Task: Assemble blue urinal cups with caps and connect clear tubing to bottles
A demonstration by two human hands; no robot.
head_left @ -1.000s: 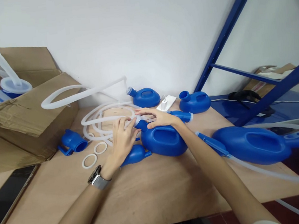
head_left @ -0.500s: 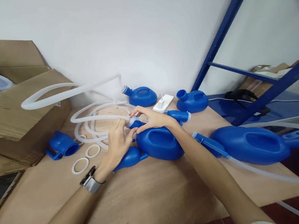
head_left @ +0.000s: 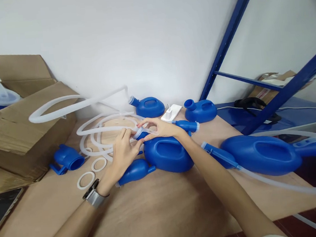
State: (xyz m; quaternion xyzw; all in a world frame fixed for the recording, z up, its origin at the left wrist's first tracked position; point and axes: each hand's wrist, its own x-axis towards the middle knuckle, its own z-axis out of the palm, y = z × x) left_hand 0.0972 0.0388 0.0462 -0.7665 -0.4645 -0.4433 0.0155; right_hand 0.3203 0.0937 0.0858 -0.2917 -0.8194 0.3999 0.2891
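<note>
A blue plastic bottle (head_left: 168, 154) with a side handle lies on the wooden table (head_left: 161, 207). Its neck points away from me and carries a translucent white ring (head_left: 137, 132). My left hand (head_left: 123, 151) pinches that ring from the left, a watch on its wrist. From the right, my right hand (head_left: 159, 129) closes its fingers on the same ring at the neck. A blue bulb-shaped part (head_left: 133, 172) lies just under my left hand. Coiled white hose (head_left: 103, 129) sits right behind the neck.
Two white rings (head_left: 92, 171) and a blue cup-shaped part (head_left: 67, 160) lie at the left, near a cardboard box (head_left: 21, 124). More blue bottles (head_left: 262, 153) lie at the back and right. A phone (head_left: 1, 212) rests at the left edge. A blue rack (head_left: 284, 95) stands right.
Both hands stayed at the bottle's neck, fingers shifting on the white ring. The view swung slightly, so the box and phone moved in the picture.
</note>
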